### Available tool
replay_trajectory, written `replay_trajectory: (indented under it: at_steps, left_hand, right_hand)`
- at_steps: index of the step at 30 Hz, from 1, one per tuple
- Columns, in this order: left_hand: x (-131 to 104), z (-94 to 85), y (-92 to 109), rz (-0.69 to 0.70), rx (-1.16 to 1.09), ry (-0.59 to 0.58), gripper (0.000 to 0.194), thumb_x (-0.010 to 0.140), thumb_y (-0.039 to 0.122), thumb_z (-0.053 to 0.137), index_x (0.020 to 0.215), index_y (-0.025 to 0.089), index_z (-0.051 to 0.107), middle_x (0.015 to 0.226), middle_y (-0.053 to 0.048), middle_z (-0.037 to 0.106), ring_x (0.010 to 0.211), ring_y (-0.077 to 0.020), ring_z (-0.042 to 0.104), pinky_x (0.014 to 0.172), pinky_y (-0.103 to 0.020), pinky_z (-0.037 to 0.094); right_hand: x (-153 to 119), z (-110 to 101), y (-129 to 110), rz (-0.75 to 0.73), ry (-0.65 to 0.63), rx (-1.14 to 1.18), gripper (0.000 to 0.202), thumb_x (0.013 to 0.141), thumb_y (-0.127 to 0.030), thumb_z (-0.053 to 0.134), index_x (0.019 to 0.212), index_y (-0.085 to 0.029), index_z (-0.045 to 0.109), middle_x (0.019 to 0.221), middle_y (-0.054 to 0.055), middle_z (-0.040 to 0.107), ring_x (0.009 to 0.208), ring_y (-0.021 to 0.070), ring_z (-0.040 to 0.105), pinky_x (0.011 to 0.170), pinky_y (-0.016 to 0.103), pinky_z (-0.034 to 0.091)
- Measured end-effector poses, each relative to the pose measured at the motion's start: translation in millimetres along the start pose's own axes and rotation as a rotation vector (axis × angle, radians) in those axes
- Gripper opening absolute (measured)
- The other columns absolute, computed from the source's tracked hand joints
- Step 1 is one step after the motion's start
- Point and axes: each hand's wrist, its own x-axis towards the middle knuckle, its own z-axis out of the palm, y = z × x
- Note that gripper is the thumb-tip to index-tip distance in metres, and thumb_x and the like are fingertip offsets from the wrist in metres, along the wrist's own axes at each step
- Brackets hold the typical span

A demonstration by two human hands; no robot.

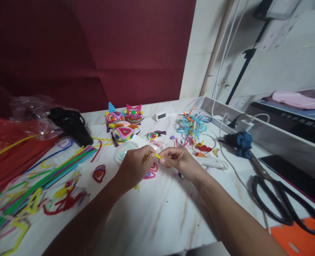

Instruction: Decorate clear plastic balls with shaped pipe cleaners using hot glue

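Note:
Above the marble-patterned table (157,227), my left hand (134,165) and my right hand (183,163) meet with closed fingertips. A short yellow strip (157,155), apparently pipe cleaner, is pinched between them, one end in each hand. Just below the hands lies a pink pipe-cleaner shape (152,171), partly covered by my left hand. A clear round tub (120,153) stands behind my left hand. To its left, a red eye-shaped pipe-cleaner piece (99,173) rests on white paper.
Colourful lion-head figures (134,114) stand at the back. Pipe cleaners (48,174) spread across the left, beside a black glue-gun-like tool (72,124). Tangled blue pipe cleaners (193,124), a white-handled tool (209,162), black scissors (273,199) and a phone (296,181) lie rightward.

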Motion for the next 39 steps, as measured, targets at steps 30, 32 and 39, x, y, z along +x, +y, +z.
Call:
replay_trajectory:
  at_steps: [30, 32, 39]
  left_hand:
    - [4.8, 2.7, -3.9, -0.052, -0.013, 0.128, 0.012, 0.074, 0.017, 0.056, 0.071, 0.018, 0.068, 0.067, 0.001, 0.066, 0.062, -0.0125, 0.060, 0.061, -0.023, 0.043]
    - [4.7, 3.5, -2.3, -0.061, -0.032, 0.129, 0.013, 0.075, 0.017, 0.055, 0.071, 0.018, 0.067, 0.068, 0.001, 0.066, 0.063, -0.0128, 0.061, 0.062, -0.023, 0.044]
    - [3.3, 9.9, -0.7, -0.057, -0.068, 0.171, 0.012, 0.076, 0.018, 0.054, 0.070, 0.017, 0.065, 0.070, 0.000, 0.064, 0.063, -0.0125, 0.059, 0.062, -0.022, 0.045]
  right_hand:
    - [1.4, -1.9, -2.9, 0.110, 0.000, 0.103, 0.023, 0.059, -0.029, 0.079, 0.078, -0.018, 0.072, 0.055, -0.004, 0.060, 0.049, 0.0067, 0.046, 0.048, 0.022, 0.034]
    - [0.7, -1.4, -3.1, 0.103, -0.012, 0.061, 0.021, 0.061, -0.026, 0.076, 0.080, -0.018, 0.073, 0.054, -0.004, 0.060, 0.048, 0.0065, 0.046, 0.048, 0.021, 0.034]
    - [0.2, 0.7, -2.9, 0.159, -0.007, 0.075, 0.013, 0.056, -0.019, 0.072, 0.070, -0.018, 0.071, 0.050, -0.005, 0.059, 0.043, 0.0056, 0.045, 0.043, 0.020, 0.032]
